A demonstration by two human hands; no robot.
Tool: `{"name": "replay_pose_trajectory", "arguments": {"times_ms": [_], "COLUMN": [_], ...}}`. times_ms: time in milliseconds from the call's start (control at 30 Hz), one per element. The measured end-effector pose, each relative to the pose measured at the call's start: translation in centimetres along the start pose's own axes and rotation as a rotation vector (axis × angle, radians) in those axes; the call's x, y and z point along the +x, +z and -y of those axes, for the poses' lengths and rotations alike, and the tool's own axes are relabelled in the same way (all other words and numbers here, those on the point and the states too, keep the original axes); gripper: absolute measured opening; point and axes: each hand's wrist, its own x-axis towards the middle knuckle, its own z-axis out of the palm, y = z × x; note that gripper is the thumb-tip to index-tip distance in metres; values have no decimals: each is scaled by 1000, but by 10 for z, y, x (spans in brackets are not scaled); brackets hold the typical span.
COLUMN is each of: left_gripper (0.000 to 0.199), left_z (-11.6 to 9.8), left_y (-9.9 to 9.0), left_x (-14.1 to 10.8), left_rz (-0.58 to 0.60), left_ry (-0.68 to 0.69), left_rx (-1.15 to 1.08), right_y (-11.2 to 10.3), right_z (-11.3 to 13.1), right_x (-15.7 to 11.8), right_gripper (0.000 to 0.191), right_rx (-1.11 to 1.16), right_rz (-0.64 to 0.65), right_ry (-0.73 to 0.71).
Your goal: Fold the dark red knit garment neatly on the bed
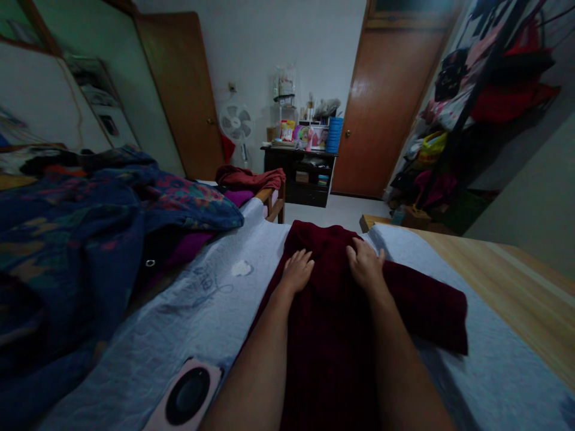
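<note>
A dark red garment (332,311) lies spread on the pale blue bed sheet (224,299), with one sleeve stretched out to the right. My left hand (298,270) rests flat on the garment's upper left part, fingers spread and pointing away from me. On its upper right part lies my right hand (366,262), palm down with the fingers apart. Neither hand grips anything. The garment's far edge is just beyond my fingertips, and its near part runs down between my forearms.
Patterned dark blue clothing (90,221) is heaped at the left. A pink object with a round black part (187,395) lies near the front. Bare wooden board (507,275) borders the sheet on the right. A fan (236,123) and a dark cabinet (294,194) stand beyond.
</note>
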Motion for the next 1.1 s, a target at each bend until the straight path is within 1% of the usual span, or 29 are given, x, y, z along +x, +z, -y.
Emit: {"name": "replay_pose_trajectory", "arguments": {"times_ms": [67, 100, 167, 200, 267, 367, 433, 467, 533, 600, 633, 667, 700, 800, 833, 967, 1033, 1100], "left_gripper": [51, 51, 51, 51, 54, 63, 70, 73, 74, 71, 70, 70, 70, 71, 71, 71, 69, 68], "left_z": [-1, -1, -3, -3, -4, -3, -2, -1, 0, 0, -1, -1, -1, -1, -1, 0, 1, 2], "left_y": [-1, -1, -2, -2, -2, 0, 3, 5, 7, 8, 8, 7, 7, 7, 8, 9, 10, 10], "left_x": [0, 0, 0, 0, 0, 1, 2, 3, 3, 3, 2, 2, 2, 2, 2, 3, 4, 4], "left_rz": [-2, -8, -21, -31, -50, -96, -139, -151, -139, -97, -77, -63, -55, -55, -57, -61, -64, -65], "left_ry": [-8, -11, -19, -24, -33, -52, -82, -99, -126, -143, -149, -153, -154, -149, -148, -139, -134, -131], "left_rx": [-17, -29, -57, -73, -107, -104, -58, -36, -15, -17, -21, -24, -27, -30, -31, -33, -31, -30], "right_y": [10, 12, 7, 2, -13, -40, -57, -63, -69, -67, -64, -60, -54, -34, -28, -4, 3, 4], "right_z": [1, -1, -6, -9, -12, -13, -12, -11, -11, -12, -12, -12, -10, -2, 2, 15, 19, 21], "right_x": [-2, -3, -1, 0, 2, 3, 0, -2, -6, -8, -8, -6, -3, 13, 20, 39, 42, 38], "right_gripper": [39, 37, 31, 27, 21, 15, 12, 13, 26, 44, 50, 52, 52, 43, 42, 53, 44, 27], "right_rx": [-77, -106, -115, -100, -49, 27, 84, 110, 140, 131, 116, 95, 69, -6, -18, 34, 43, 43], "right_rz": [124, 186, 292, 331, 364, 331, 351, 400, 538, 656, 673, 653, 602, 417, 404, 476, 471, 416], "right_ry": [66, 81, 60, 34, -15, -62, -80, -86, -61, -2, 27, 45, 52, 33, 17, 16, -2, -54]}}
